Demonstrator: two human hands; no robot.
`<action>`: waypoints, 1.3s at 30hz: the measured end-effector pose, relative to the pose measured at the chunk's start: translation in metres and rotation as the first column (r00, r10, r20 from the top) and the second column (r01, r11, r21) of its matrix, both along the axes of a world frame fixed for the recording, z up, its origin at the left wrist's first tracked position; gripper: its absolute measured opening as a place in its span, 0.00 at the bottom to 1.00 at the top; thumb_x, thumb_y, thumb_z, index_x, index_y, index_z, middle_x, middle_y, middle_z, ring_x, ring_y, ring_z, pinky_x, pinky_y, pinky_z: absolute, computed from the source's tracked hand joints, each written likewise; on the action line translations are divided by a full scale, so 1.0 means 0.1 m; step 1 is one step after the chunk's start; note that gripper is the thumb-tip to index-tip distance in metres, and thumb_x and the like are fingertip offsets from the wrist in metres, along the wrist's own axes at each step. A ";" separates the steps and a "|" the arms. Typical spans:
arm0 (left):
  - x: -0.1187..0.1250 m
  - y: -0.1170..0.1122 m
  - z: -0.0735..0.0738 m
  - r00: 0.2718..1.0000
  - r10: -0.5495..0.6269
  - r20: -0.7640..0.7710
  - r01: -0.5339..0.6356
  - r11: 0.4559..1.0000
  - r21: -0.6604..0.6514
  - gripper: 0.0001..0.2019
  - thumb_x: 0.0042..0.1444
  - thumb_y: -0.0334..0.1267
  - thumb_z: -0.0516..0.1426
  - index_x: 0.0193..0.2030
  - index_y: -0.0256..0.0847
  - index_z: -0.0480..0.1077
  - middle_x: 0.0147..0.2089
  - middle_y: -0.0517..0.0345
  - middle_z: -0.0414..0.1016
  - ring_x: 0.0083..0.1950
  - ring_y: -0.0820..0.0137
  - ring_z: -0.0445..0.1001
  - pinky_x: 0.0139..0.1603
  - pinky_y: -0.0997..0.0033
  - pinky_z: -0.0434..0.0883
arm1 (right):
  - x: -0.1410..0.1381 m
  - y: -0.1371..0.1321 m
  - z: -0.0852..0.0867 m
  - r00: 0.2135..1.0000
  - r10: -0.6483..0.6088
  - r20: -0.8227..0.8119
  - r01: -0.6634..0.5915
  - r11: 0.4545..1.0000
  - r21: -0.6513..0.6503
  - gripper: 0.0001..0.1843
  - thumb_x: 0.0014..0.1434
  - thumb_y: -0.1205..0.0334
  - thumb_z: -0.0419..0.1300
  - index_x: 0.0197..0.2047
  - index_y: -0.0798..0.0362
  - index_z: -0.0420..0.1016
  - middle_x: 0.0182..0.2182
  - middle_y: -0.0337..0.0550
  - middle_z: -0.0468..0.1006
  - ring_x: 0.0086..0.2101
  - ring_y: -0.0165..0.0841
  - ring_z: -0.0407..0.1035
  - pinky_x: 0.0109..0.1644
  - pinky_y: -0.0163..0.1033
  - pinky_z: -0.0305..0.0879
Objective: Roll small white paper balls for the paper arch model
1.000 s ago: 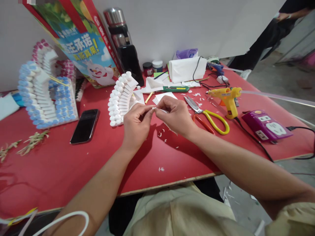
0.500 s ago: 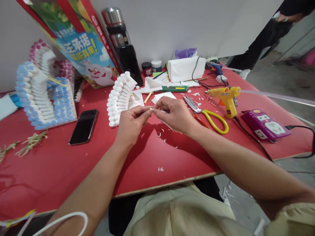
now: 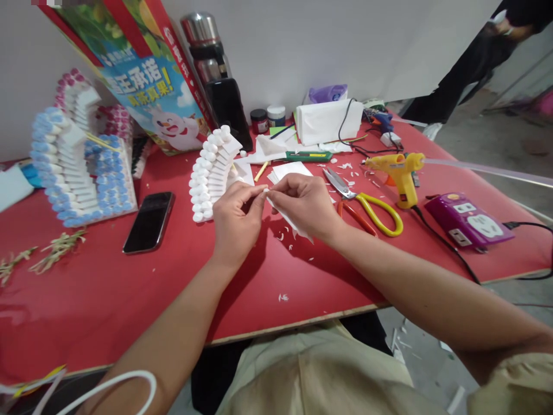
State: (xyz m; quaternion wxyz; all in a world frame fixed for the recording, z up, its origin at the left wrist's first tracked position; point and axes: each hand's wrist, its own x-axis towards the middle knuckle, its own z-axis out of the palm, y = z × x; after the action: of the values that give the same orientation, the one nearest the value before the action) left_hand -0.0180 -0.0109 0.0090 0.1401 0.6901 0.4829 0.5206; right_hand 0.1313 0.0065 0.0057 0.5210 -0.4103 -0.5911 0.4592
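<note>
Fingertips of both hands meet over the middle of the table. My left hand (image 3: 237, 225) is closed in a pinch on a small white piece (image 3: 265, 191), whose kind I cannot make out. Pinched at that same piece, my right hand (image 3: 309, 202) also has a thin white paper strip (image 3: 296, 226) hanging below its fingers. Just left of my left hand stands a curved white model (image 3: 216, 170) with rounded white knobs along its outer edge and steps along its inner side. White scraps (image 3: 283, 298) lie on the red table beneath the hands.
Yellow-handled scissors (image 3: 371, 210), a yellow glue gun (image 3: 400, 173) and a purple power strip (image 3: 470, 222) lie right. A green utility knife (image 3: 309, 156) lies behind the hands. Left are a phone (image 3: 149, 222) and a blue-and-white model (image 3: 69, 173). A person (image 3: 475, 63) stands back right.
The hands have shifted very slightly, still pinched together at the small white piece. More of the paper strip shows below my right hand. The whole view has moved a little.
</note>
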 end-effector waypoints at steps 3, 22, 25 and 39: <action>0.00 -0.01 -0.01 0.998 0.020 -0.066 -0.016 0.999 0.050 0.05 0.64 0.32 0.61 0.41 0.40 0.81 0.36 0.55 0.77 0.38 0.68 0.75 0.40 0.68 0.71 | 0.01 -0.01 -0.01 0.999 -0.022 0.037 0.020 0.998 0.059 0.09 0.58 0.63 0.65 0.27 0.55 0.74 0.22 0.37 0.75 0.24 0.27 0.65 0.28 0.34 0.62; -0.13 0.13 -0.03 0.855 -0.151 0.496 0.360 0.861 -0.360 0.08 0.53 0.39 0.70 0.40 0.42 0.84 0.25 0.60 0.73 0.24 0.74 0.68 0.26 0.72 0.67 | 0.14 0.04 0.08 0.988 0.109 0.109 -0.113 0.993 0.030 0.09 0.62 0.59 0.64 0.33 0.54 0.76 0.20 0.38 0.77 0.18 0.29 0.70 0.21 0.34 0.62; -0.14 0.13 -0.02 0.876 -0.157 0.456 0.339 0.872 -0.353 0.08 0.54 0.40 0.70 0.40 0.43 0.85 0.25 0.60 0.73 0.23 0.75 0.68 0.26 0.72 0.67 | 0.16 0.07 0.06 0.980 0.171 0.102 -0.174 0.984 0.026 0.08 0.62 0.59 0.64 0.34 0.54 0.76 0.23 0.39 0.79 0.21 0.30 0.73 0.23 0.34 0.65; -0.04 0.06 -0.02 0.896 -0.002 0.444 0.198 0.898 -0.394 0.07 0.54 0.40 0.69 0.39 0.42 0.84 0.25 0.59 0.73 0.25 0.75 0.65 0.23 0.76 0.64 | 0.18 0.11 0.13 0.975 0.185 0.125 -0.168 0.977 -0.134 0.13 0.60 0.55 0.68 0.33 0.53 0.71 0.25 0.42 0.80 0.22 0.29 0.71 0.24 0.34 0.61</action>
State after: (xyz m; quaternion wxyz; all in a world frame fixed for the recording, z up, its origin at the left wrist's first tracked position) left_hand -0.0220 -0.0047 0.0074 0.4193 0.5336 0.5050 0.5333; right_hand 0.1492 0.0171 0.0187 0.4103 -0.4179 -0.6301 0.5100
